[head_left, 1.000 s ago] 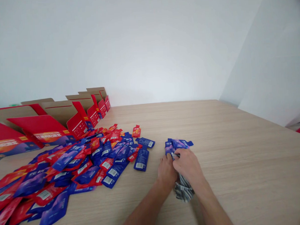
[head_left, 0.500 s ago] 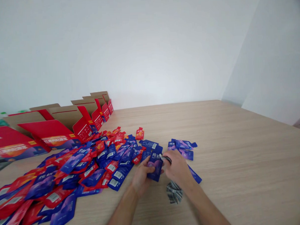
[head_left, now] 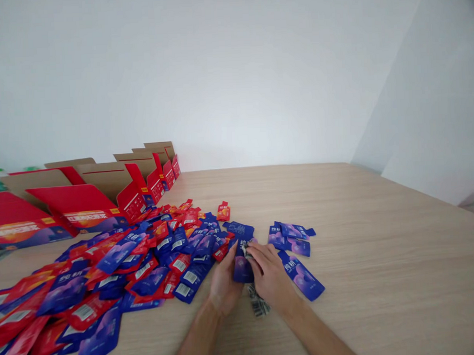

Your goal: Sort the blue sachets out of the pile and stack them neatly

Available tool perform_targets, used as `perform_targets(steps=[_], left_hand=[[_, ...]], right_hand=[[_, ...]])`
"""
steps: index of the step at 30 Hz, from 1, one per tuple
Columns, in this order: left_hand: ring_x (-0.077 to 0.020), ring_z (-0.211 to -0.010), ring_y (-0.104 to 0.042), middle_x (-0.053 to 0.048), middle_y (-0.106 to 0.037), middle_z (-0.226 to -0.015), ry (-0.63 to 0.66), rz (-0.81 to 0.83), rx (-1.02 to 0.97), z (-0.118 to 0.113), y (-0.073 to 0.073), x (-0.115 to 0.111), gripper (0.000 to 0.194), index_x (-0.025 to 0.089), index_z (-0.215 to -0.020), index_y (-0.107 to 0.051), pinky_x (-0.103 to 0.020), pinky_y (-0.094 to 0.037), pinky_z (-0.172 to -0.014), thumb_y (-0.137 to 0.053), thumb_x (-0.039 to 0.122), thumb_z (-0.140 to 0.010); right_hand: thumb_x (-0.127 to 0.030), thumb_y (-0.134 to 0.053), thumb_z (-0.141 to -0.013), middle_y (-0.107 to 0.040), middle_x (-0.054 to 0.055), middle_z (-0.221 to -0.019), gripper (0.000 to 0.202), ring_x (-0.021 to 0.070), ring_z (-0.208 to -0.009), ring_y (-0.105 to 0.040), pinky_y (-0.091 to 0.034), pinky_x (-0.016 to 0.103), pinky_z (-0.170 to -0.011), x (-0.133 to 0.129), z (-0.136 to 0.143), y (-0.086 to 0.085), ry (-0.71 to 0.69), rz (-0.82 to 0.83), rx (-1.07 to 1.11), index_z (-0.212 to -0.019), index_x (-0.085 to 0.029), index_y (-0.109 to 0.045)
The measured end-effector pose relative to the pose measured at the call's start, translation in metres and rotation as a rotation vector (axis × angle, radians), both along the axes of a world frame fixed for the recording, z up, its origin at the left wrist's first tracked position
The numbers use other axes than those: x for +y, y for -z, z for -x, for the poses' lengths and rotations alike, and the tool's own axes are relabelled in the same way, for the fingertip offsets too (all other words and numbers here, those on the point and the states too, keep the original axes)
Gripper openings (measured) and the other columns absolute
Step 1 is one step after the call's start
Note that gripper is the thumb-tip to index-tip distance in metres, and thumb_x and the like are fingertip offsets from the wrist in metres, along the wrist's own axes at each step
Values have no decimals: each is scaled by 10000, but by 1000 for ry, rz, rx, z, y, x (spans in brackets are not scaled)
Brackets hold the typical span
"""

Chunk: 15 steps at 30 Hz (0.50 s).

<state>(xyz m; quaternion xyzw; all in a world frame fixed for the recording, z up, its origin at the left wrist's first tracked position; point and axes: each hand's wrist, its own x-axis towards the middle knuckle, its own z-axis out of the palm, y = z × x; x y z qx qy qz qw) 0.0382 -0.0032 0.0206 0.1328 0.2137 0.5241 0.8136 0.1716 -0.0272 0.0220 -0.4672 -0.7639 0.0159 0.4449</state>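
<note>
My left hand (head_left: 225, 283) grips a blue pouch (head_left: 242, 268) with white lettering by its left side. Over the pouch's upper right part, my right hand (head_left: 266, 270) is closed on a crumpled cloth (head_left: 258, 303) with dark and light stripes, whose lower end hangs below the fingers. Just right of my right hand, a blue pouch (head_left: 303, 277) lies flat on the table. Several more blue pouches (head_left: 290, 238) overlap behind it. Another blue pouch (head_left: 240, 229) lies beyond the held one.
A large pile of red and blue pouches (head_left: 123, 271) spreads over the left of the wooden table (head_left: 366, 255). Open red cartons (head_left: 79, 200) stand in a row behind it. One small red pouch (head_left: 223, 211) lies apart, near the middle. A white wall rises behind the table.
My right hand and the striped cloth have moved left, over the held pouch. The pouch on the table to the right now shows more fully. The view has shifted slightly.
</note>
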Motion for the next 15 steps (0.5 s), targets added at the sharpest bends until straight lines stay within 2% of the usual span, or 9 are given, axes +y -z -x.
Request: perform_targets(steps=[3, 5, 9, 11, 13, 15], left_hand=[[-115, -708, -642, -48, -710, -852, 1, 44, 34, 4, 4, 1, 196, 121, -954, -702, -222, -523, -704, -669, 287, -857], [-114, -691, -634, -42, -709, -835, -24, 44, 71, 6, 10, 3, 202, 128, -958, -702, -220, -514, -685, -685, 295, -844], [-187, -943, -660, -88, -704, -1099, -14, -62, 141, 0, 17, 1, 337, 149, -1126, -675, -276, -502, -843, -634, 376, -879], [-222, -1030, -645, -100, -690, -1153, 21, -96, 171, -5, 16, -3, 400, 154, -1175, -660, -308, -488, -899, -601, 431, -892], [-240, -1065, -635, -103, -689, -1159, 49, -105, 176, -7, 14, -5, 437, 161, -1203, -649, -330, -485, -921, -579, 464, -896], [-244, -1064, -637, -101, -691, -1155, 53, -98, 160, -5, 10, -5, 459, 167, -1220, -640, -340, -492, -918, -559, 486, -900]], right_hand=[[-62, -474, -896, -658, 90, -1185, 341, 220, -1082, -586, -493, 419, -970, -6, 7, 0, -185, 22, -113, -1172, -205, -616], [-54, -471, -891, -673, 80, -1155, 341, 210, -1054, -600, -505, 399, -946, -8, 12, 0, -223, 26, -122, -1149, -212, -628], [-116, -466, -934, -662, 91, -1184, 279, 222, -1096, -584, -481, 436, -974, 3, 1, -3, 5, -37, 45, -1136, -210, -634], [-157, -473, -946, -661, 92, -1179, 247, 228, -1104, -577, -475, 450, -978, 8, -9, -6, 104, -30, 111, -1118, -215, -641], [-177, -470, -951, -660, 91, -1174, 238, 233, -1112, -570, -469, 462, -979, 10, -14, -8, 138, -14, 144, -1111, -221, -640], [-167, -460, -950, -653, 92, -1187, 251, 237, -1115, -565, -460, 473, -983, 6, -10, -8, 86, -1, 126, -1127, -223, -630]])
